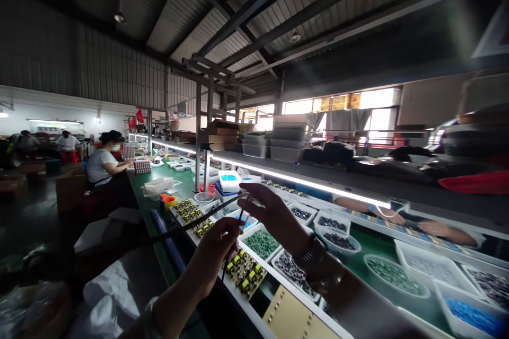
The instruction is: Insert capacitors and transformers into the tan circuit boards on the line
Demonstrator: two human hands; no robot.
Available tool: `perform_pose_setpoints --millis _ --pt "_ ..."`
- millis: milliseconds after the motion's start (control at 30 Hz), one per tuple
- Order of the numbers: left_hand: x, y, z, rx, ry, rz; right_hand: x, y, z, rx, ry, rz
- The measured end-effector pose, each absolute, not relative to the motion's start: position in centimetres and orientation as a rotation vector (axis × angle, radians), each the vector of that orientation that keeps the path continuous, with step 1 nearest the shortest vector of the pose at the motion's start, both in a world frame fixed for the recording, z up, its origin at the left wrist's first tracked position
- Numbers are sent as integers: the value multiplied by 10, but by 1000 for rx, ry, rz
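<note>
My left hand [218, 243] is closed in a pinch on a thin dark strand, which shows above its fingertips and again below the hand. Above and to the right, my right hand [272, 214] bends toward it, with a dark band round the wrist. A long dark strip [191, 226] reaches from my right fingertips down to the left and blurs out there; it seems pinched between them. Under my hands lie circuit boards with yellow parts [244, 273] along the bench edge. Next to them stands a white tray of green parts [261, 242].
White trays of dark parts [292, 270] and a tub of green parts [393, 275] stand rightward. A lit shelf [302, 180] crosses above the bench. Another person's hands [433, 228] work beyond it. A seated person [101, 161] is farther left. An orange tape roll [169, 201] lies ahead.
</note>
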State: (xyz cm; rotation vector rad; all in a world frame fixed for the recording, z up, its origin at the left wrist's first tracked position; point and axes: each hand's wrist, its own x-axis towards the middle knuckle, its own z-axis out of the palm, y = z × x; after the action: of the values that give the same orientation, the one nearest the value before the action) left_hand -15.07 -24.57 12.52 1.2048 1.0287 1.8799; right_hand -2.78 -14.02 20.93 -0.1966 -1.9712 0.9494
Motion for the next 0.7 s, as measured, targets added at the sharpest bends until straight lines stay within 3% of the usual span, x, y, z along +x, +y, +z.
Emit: perform_pose_setpoints --millis 200,567,700 --pt "-147 -243 121 1291 1242 1792 -26 -140 197 -197 -2025 1043" --pt "-150 -241 125 1148 1268 2023 -18 -141 188 -215 -1934 1072" --pt "-147 -245 122 993 1158 1996 -38 -134 171 -226 -1756 1401"
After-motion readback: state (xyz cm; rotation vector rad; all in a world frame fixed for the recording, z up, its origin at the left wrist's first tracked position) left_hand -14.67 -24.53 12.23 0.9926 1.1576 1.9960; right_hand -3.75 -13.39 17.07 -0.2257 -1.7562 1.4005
